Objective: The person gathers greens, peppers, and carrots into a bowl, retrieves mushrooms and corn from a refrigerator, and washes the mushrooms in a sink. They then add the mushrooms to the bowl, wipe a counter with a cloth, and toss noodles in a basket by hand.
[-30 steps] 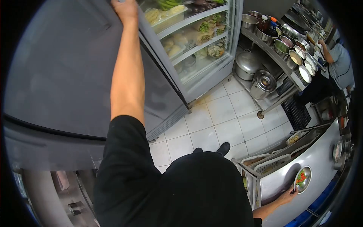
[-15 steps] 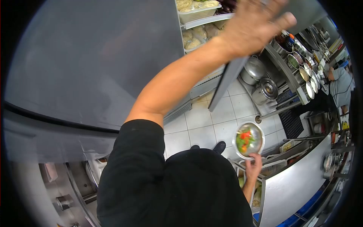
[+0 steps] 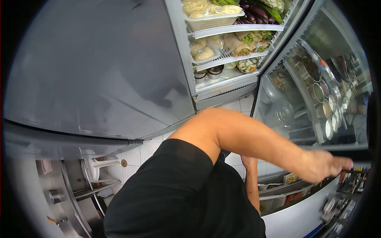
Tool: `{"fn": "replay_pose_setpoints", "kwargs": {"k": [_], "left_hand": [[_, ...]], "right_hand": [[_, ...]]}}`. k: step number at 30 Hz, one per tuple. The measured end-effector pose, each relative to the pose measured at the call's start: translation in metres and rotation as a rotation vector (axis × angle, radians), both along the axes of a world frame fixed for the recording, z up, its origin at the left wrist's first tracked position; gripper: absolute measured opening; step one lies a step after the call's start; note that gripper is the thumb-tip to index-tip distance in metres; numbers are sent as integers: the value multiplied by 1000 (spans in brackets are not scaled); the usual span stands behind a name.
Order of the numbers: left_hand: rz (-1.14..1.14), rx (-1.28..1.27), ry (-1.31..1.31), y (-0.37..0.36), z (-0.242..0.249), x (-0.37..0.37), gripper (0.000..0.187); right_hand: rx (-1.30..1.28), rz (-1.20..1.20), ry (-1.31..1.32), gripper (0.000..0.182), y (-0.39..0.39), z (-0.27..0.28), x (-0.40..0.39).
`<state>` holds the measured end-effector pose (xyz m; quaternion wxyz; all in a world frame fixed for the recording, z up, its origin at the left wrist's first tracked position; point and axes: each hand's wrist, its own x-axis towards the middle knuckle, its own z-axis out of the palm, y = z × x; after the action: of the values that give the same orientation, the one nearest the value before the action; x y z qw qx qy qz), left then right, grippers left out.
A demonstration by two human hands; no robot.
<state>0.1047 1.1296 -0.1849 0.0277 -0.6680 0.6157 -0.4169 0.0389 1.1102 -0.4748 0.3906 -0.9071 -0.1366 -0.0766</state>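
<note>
My left arm reaches across my body to the right. At its end my left hand [image 3: 323,166] is at the lower outer edge of the swung-out glass fridge door [image 3: 278,107], its fingers blurred. My right hand [image 3: 249,160] shows only in part below my left forearm. Half a second ago it gripped the rim of a metal bowl of cut red and green vegetables; the forearm now hides the bowl. The fridge [image 3: 226,93] stands open ahead. A basket of noodles [image 3: 214,22] and eggplants [image 3: 254,14] sit on its upper shelf, with wrapped vegetables [image 3: 244,45] below.
A grey steel door or panel [image 3: 99,71] fills the left side. At the lower left are a white plastic stool [image 3: 101,164] and a sink area with a tap [image 3: 59,220]. Containers of ingredients [image 3: 278,198] sit in a steel counter [image 3: 301,218] on my right.
My left hand has swung from the upper middle down to the far right. The glass door has opened wider, showing more of the shelves. The bowl has gone behind my left forearm.
</note>
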Motion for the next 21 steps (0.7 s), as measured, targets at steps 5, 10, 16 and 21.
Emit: {"fn": "replay_pose_setpoints", "kwargs": {"k": [5,10,16,21], "left_hand": [[-253,-215,-72,-42,-7,31,33],[-499,-302,798,26,-45,81,36],[901,-771,1427,181,-289,147,39],[1313,-641,1142,306,-410,265,44]], "right_hand": [[36,72,236,35,-56,-1,68],[21,73,337,35,-86,-15,108],[-18,-23,360,27,-92,-71,127],[41,-35,449,29,-71,-107,144]]}}
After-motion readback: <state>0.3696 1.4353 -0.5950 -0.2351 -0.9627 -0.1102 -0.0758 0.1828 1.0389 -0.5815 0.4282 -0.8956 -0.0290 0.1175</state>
